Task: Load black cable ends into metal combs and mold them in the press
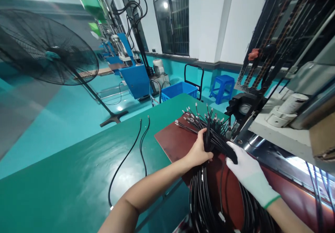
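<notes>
My bare left hand point(201, 151) is wrapped round a bundle of black cables point(201, 194). The cables' ends fan out beyond it, tipped with small pale connectors point(192, 119). To its right, my right hand point(244, 168), in a white glove with a green cuff, is closed on another part of the black cables, close to the left hand. Long loops of the cables hang down toward me from both hands. Beneath the bundle lies a reddish-brown board point(174, 140), on a green table point(78, 177).
Loose black cables point(111, 177) lie on the table to the left. A machine with a metal bed point(261, 147) and pressure gauge point(245, 109) stands close on my right. Beyond the table are a blue crate point(179, 91), a blue stool point(222, 88) and a standing fan point(53, 53).
</notes>
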A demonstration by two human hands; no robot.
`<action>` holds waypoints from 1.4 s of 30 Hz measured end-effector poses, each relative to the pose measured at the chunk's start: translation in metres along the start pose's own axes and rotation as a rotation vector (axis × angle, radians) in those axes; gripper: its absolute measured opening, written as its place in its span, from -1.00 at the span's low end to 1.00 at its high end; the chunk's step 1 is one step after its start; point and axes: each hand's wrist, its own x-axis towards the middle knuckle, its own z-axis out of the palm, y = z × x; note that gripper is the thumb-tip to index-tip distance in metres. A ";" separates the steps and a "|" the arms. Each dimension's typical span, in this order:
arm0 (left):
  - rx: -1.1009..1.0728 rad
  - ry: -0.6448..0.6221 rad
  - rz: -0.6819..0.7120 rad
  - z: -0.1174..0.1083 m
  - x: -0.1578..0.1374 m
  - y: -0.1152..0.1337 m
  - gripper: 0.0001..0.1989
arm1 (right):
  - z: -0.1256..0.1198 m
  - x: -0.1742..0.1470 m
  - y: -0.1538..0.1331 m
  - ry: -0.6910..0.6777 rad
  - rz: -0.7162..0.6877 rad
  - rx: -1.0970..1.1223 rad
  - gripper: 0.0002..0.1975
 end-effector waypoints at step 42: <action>-0.253 0.326 0.149 -0.022 -0.086 -0.005 0.01 | -0.044 -0.033 -0.039 0.090 0.044 0.155 -0.47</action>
